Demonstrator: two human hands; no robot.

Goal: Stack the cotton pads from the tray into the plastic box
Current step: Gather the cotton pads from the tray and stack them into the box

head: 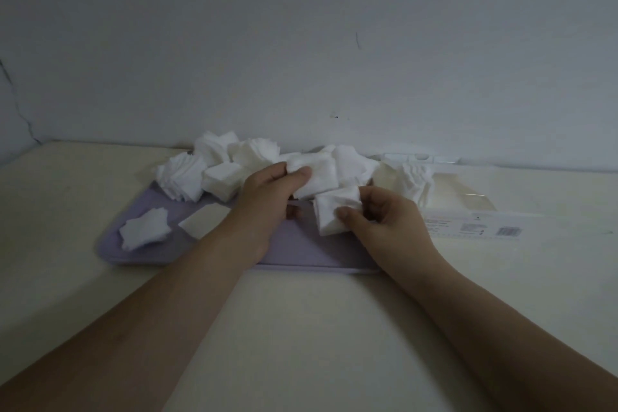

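Over the flat lilac plastic tray (301,252), the left hand (267,197) grips a thick stack of white square cotton pads (321,176) between thumb and fingers. At its 4 o'clock, the right hand (384,221) pinches a smaller white pad stack (334,216). Loose heaps of pads (220,162) crowd the tray from 10 to 1 o'clock. The clear rectangular plastic box (461,199) lies at the tray's 3 o'clock on the cream table (301,328), some pads already inside.

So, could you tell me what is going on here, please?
A person is gathering pads from the tray. The left hand grips one bundle, the right hand another bundle, both above the tray. More piles lie at the tray's far side. The clear box at the right seems to hold some.
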